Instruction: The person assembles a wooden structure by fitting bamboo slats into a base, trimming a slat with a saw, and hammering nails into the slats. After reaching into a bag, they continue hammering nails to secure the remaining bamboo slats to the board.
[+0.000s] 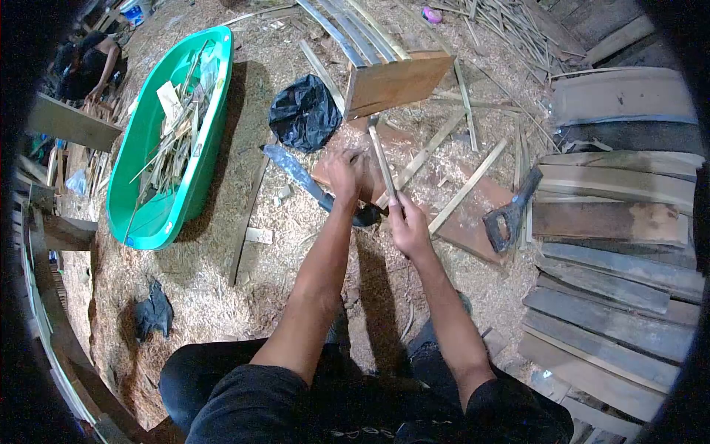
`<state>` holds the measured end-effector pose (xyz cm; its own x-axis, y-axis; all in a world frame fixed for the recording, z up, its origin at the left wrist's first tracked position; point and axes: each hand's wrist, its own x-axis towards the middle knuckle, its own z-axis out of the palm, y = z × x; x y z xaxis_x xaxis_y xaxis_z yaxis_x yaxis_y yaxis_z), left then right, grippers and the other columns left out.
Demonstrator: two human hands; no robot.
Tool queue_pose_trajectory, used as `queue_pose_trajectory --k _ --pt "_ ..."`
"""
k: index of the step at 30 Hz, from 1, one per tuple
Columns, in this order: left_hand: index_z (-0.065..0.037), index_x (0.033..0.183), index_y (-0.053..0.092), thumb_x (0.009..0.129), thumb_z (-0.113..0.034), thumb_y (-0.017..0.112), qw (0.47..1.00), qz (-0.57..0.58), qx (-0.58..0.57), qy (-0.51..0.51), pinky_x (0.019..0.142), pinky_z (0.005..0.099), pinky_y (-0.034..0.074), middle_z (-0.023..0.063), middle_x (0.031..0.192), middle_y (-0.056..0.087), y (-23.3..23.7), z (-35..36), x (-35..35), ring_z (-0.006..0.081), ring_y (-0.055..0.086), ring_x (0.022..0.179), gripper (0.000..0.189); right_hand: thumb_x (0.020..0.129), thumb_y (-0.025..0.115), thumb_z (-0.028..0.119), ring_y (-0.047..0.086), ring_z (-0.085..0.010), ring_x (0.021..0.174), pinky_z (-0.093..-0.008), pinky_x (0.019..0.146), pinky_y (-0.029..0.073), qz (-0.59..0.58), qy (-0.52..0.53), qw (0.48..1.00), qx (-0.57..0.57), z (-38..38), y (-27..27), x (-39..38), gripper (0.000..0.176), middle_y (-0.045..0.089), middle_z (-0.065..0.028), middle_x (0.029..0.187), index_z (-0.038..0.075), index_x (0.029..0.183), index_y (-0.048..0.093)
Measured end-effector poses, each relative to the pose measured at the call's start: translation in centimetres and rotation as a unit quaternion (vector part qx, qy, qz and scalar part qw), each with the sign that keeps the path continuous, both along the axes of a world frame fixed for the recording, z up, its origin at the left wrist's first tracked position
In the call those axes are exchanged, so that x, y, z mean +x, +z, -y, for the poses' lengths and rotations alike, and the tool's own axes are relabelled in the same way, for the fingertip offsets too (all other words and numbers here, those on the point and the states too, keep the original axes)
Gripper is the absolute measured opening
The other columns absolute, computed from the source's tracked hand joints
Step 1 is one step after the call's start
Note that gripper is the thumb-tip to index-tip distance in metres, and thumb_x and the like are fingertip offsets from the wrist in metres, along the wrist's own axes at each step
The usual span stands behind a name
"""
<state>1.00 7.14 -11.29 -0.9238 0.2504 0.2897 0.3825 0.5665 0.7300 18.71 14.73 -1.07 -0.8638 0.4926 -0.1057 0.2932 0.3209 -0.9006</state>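
My right hand (409,227) is wrapped round the wooden handle of a hammer (383,159), whose dark head points away from me. To its left, my left hand (342,176) is low over brown boards (323,174) on the ground, its fingers curled; whatever they hold is hidden. A long blade with a dark handle (296,169) lies beside and partly behind my left forearm. Beyond the hammer stands a brown board with slats fixed to it (399,85). Thin wooden strips (470,185) lie crossed to the right of my right hand.
A green plastic tub (222,111) with wood scraps stands on the left. A black plastic bag (305,112) sits near the slatted piece. A dark-handled saw (506,222) and stacked planks (606,222) are at right. Another person (92,63) crouches upper left. Shavings cover the ground.
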Motion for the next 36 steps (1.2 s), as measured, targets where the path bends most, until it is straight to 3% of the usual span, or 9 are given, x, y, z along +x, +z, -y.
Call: queue_pose_trajectory --k 3,4,7,12,23,26,31,35,36 --pt "-0.006 0.091 0.077 0.078 -0.021 0.075 1.000 0.009 0.021 -0.004 0.093 0.0417 0.046 0.0161 0.097 0.071 -0.6 -0.3 -0.4 0.0341 0.063 0.097 0.020 0.103 0.049 0.027 0.064 -0.0222 0.073 -0.0365 0.071 0.049 -0.059 0.012 0.998 0.035 -0.1 -0.1 0.0 0.038 0.066 -0.0165 0.083 -0.004 0.122 0.058" --pt "-0.006 0.091 0.077 0.078 -0.021 0.075 1.000 -0.002 0.020 0.001 0.093 0.0417 0.046 0.0162 0.097 0.071 -0.5 -0.4 -0.5 0.0340 0.064 0.097 0.020 0.102 0.049 0.028 0.065 -0.0243 0.073 -0.0370 0.073 0.049 -0.005 0.009 1.000 -0.024 0.1 1.2 0.1 0.039 0.067 -0.0177 0.085 -0.003 0.123 0.059" --pt "-0.006 0.091 0.077 0.078 -0.021 0.075 1.000 -0.024 0.016 0.012 0.092 0.0418 0.046 0.0166 0.096 0.071 -0.2 -0.1 -0.1 0.0339 0.064 0.096 0.020 0.102 0.050 0.029 0.063 -0.0235 0.072 -0.0367 0.070 0.049 -0.025 0.026 0.997 0.064 -0.1 -0.7 0.2 0.039 0.066 -0.0162 0.082 -0.002 0.125 0.058" --pt "-0.007 0.086 0.077 0.075 -0.017 0.076 0.998 -0.059 0.018 0.013 0.084 0.0429 0.047 0.0139 0.088 0.069 -0.5 -0.3 -0.3 0.0334 0.062 0.089 0.015 0.102 0.050 0.026 0.055 -0.0151 0.065 -0.0334 0.062 0.045 -0.029 0.030 0.999 0.010 -0.1 -0.5 0.2 0.037 0.057 -0.0088 0.071 -0.003 0.123 0.058" --pt "-0.006 0.090 0.077 0.076 -0.018 0.075 0.999 -0.035 0.035 0.008 0.089 0.0441 0.046 0.0149 0.093 0.069 -0.5 -0.4 0.0 0.0347 0.062 0.093 0.018 0.103 0.049 0.023 0.051 -0.0117 0.059 -0.0310 0.055 0.042 -0.075 0.027 0.996 0.042 0.2 -1.4 0.2 0.032 0.053 -0.0048 0.066 -0.001 0.121 0.059" --pt "-0.006 0.090 0.076 0.076 -0.018 0.074 0.999 -0.026 0.026 0.011 0.090 0.0442 0.046 0.0150 0.096 0.069 0.7 -0.2 0.2 0.0348 0.062 0.094 0.019 0.102 0.050 0.024 0.055 -0.0146 0.060 -0.0337 0.057 0.044 -0.047 0.014 0.998 -0.026 0.4 -0.2 0.1 0.033 0.056 -0.0074 0.068 -0.002 0.120 0.060" --pt "-0.006 0.089 0.076 0.076 -0.017 0.074 1.000 -0.025 0.015 -0.002 0.090 0.0441 0.045 0.0148 0.096 0.070 0.0 -0.3 -0.2 0.0347 0.062 0.095 0.017 0.102 0.051 0.024 0.050 -0.0101 0.056 -0.0304 0.052 0.040 -0.062 0.037 0.997 0.033 0.3 -1.4 0.1 0.034 0.054 -0.0034 0.064 -0.002 0.122 0.059" --pt "-0.006 0.089 0.076 0.076 -0.016 0.075 0.999 -0.039 0.019 0.000 0.088 0.0432 0.047 0.0151 0.093 0.070 -0.6 0.1 -0.2 0.0336 0.064 0.092 0.017 0.097 0.058 0.032 0.057 -0.0214 0.058 -0.0380 0.058 0.045 0.008 -0.029 0.999 -0.033 0.0 1.8 -0.6 0.033 0.060 -0.0114 0.067 0.000 0.101 0.062" --pt "-0.006 0.089 0.076 0.076 -0.015 0.075 0.999 -0.051 0.016 -0.005 0.087 0.0425 0.049 0.0152 0.093 0.071 -0.2 0.0 -0.2 0.0331 0.065 0.090 0.017 0.093 0.065 0.035 0.052 -0.0153 0.057 -0.0351 0.055 0.044 0.031 -0.036 0.999 0.011 -0.3 2.7 -0.9 0.034 0.057 -0.0074 0.064 0.001 0.094 0.060"
